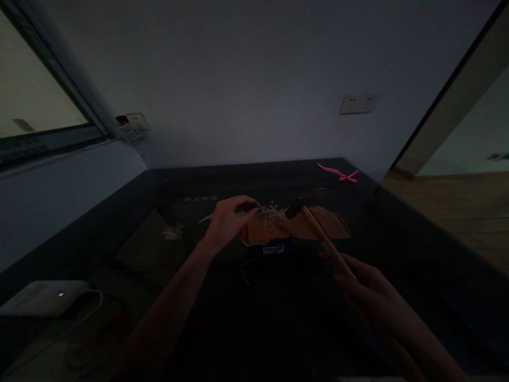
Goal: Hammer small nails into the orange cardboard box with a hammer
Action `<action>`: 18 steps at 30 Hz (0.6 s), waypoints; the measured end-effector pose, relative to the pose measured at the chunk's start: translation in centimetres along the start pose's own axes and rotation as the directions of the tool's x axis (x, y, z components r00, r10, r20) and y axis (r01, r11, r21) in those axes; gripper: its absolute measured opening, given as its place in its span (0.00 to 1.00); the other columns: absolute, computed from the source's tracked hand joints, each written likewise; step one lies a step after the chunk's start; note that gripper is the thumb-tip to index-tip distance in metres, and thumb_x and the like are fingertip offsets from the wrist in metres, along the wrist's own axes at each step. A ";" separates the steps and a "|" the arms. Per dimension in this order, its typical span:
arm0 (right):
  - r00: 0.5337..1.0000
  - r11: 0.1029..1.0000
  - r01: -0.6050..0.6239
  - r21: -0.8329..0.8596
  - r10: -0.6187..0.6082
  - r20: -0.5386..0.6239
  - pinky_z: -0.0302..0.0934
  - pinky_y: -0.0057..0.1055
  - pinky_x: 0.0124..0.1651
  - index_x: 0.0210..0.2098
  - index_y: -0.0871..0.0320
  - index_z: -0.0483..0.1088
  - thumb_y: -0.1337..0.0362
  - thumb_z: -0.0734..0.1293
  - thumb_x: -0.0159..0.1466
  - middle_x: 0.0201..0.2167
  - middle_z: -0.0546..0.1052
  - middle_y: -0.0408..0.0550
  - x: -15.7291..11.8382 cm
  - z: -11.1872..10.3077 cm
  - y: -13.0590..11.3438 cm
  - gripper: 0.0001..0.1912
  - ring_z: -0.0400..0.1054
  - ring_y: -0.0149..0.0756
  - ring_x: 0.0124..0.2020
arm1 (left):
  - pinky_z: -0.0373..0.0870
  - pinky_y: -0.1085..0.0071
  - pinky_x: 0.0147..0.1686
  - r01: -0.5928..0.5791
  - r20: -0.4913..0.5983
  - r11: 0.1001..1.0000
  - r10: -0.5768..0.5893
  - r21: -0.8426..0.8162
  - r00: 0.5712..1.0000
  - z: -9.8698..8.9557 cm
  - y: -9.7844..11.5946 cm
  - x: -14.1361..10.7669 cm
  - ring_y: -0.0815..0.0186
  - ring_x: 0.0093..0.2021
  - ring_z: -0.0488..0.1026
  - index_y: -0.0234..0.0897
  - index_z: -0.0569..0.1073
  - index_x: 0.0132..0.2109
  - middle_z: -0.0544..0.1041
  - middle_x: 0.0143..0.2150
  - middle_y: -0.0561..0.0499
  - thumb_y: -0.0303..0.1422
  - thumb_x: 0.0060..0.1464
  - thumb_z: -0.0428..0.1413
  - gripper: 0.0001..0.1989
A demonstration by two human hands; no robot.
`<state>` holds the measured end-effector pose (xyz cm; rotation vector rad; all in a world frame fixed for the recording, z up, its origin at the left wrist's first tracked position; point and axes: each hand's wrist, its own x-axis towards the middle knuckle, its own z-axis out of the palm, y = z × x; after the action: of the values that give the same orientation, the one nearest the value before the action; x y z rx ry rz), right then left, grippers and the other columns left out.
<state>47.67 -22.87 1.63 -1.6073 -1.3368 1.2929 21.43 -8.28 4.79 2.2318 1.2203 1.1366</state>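
My right hand (pixel 360 284) is closed around the wooden handle of a hammer (pixel 324 239), whose dark head points up and left. Under the hammer lies a brown, dotted piece (pixel 318 225) like cardboard. It extends left over a box with a blue side (pixel 274 247) and a red edge. At the left part of that piece, my left hand (pixel 233 217) has thumb and index finger pinched together; what is between the fingertips is too small and dark to name. Small dark upright pins (pixel 263 216) seem to stand beside these fingertips.
A pink ribbon (pixel 344 176) lies at the back right of the dark table (pixel 238 178). Thin metal-like pieces (pixel 245 273) lie in front of the box. At the left are a white device (pixel 43 297) with a cable and a pale flower-like object (pixel 173 232).
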 end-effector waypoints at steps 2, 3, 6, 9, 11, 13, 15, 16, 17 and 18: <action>1.000 1.000 0.021 -0.005 -0.021 -0.010 0.50 0.22 0.16 0.58 0.58 0.60 0.54 0.62 0.59 0.19 0.61 0.37 0.0 0.1 0.0 0.29 0.55 0.27 0.16 | 0.70 0.71 0.40 0.006 -0.026 0.994 -0.009 -0.112 1.000 2.4 -0.4 1.4 0.66 0.36 0.75 0.35 0.75 0.35 0.78 0.35 0.50 0.29 0.49 0.55 0.06; 0.999 0.999 0.038 -0.006 -0.038 -0.023 0.50 0.22 0.17 0.57 0.57 0.61 0.54 0.62 0.59 0.19 0.62 0.38 0.0 0.1 0.0 0.28 0.56 0.27 0.17 | 0.71 0.71 0.40 0.013 -0.035 0.989 -0.018 -0.150 0.999 3.5 -0.7 1.8 0.66 0.36 0.75 0.34 0.75 0.35 0.78 0.35 0.50 0.29 0.49 0.56 0.05; 0.997 0.999 0.050 -0.018 -0.051 -0.052 0.51 0.23 0.18 0.56 0.57 0.62 0.54 0.63 0.59 0.20 0.64 0.39 0.0 0.0 0.1 0.28 0.57 0.28 0.18 | 0.71 0.72 0.38 0.008 -0.032 0.985 -0.013 -0.172 0.999 5.6 -2.0 2.2 0.67 0.35 0.75 0.34 0.74 0.34 0.78 0.34 0.50 0.28 0.48 0.56 0.04; 1.000 0.999 0.019 -0.038 -0.020 -0.020 0.52 0.24 0.18 0.58 0.57 0.60 0.54 0.62 0.60 0.21 0.66 0.40 0.0 -0.2 0.0 0.29 0.58 0.29 0.18 | 0.71 0.71 0.39 -0.013 -0.013 0.991 0.011 -0.133 1.000 6.3 -2.9 1.9 0.67 0.36 0.74 0.35 0.74 0.34 0.78 0.34 0.50 0.29 0.49 0.57 0.04; 1.000 0.999 0.030 -0.045 -0.030 -0.005 0.55 0.25 0.20 0.58 0.56 0.61 0.54 0.61 0.60 0.24 0.69 0.43 0.1 -0.4 0.0 0.28 0.61 0.31 0.20 | 0.71 0.71 0.38 -0.005 0.003 0.991 0.006 -0.136 1.000 6.5 -3.3 1.8 0.67 0.35 0.75 0.35 0.74 0.34 0.77 0.33 0.50 0.30 0.50 0.56 0.04; 0.998 0.996 0.061 -0.057 -0.062 -0.021 0.56 0.26 0.21 0.56 0.56 0.63 0.54 0.62 0.59 0.27 0.71 0.44 0.3 -0.4 -0.2 0.27 0.63 0.32 0.22 | 0.72 0.71 0.38 0.012 0.025 0.987 -0.009 -0.159 1.000 6.6 -3.4 1.7 0.67 0.34 0.75 0.35 0.73 0.34 0.77 0.33 0.50 0.30 0.50 0.56 0.04; 0.997 0.994 0.072 -0.077 -0.075 -0.036 0.56 0.26 0.21 0.56 0.56 0.63 0.54 0.62 0.59 0.26 0.72 0.43 0.5 -0.3 -0.4 0.27 0.62 0.31 0.21 | 0.72 0.71 0.37 0.023 0.037 0.987 -0.018 -0.160 0.999 6.6 -3.4 1.7 0.68 0.34 0.75 0.35 0.73 0.34 0.77 0.33 0.50 0.29 0.50 0.56 0.04; 0.997 0.994 0.071 -0.085 -0.074 -0.030 0.56 0.26 0.21 0.56 0.57 0.63 0.54 0.62 0.59 0.24 0.71 0.43 0.5 -0.2 -0.6 0.27 0.62 0.31 0.21 | 0.72 0.71 0.37 0.025 0.037 0.988 -0.019 -0.152 0.999 6.7 -3.4 1.7 0.68 0.34 0.75 0.35 0.73 0.34 0.77 0.33 0.50 0.29 0.50 0.56 0.03; 0.997 0.993 0.071 -0.092 -0.073 -0.022 0.56 0.26 0.21 0.56 0.58 0.63 0.55 0.62 0.59 0.22 0.70 0.42 0.6 -0.2 -0.8 0.27 0.62 0.31 0.20 | 0.72 0.71 0.37 0.025 0.038 0.990 -0.020 -0.140 0.999 6.6 -3.3 1.7 0.67 0.34 0.74 0.35 0.73 0.34 0.77 0.33 0.50 0.28 0.50 0.56 0.03; 0.997 0.993 0.073 -0.097 -0.074 -0.016 0.57 0.26 0.22 0.56 0.58 0.63 0.55 0.62 0.59 0.20 0.69 0.41 0.7 -0.1 -1.2 0.27 0.63 0.32 0.21 | 0.72 0.71 0.37 0.025 0.042 0.991 -0.020 -0.129 0.999 6.6 -3.3 1.6 0.67 0.34 0.74 0.34 0.73 0.34 0.77 0.33 0.50 0.28 0.50 0.56 0.03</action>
<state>47.43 -21.85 2.54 -1.6157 -1.4524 1.1817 25.35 -4.64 -0.54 2.1291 1.1201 1.1231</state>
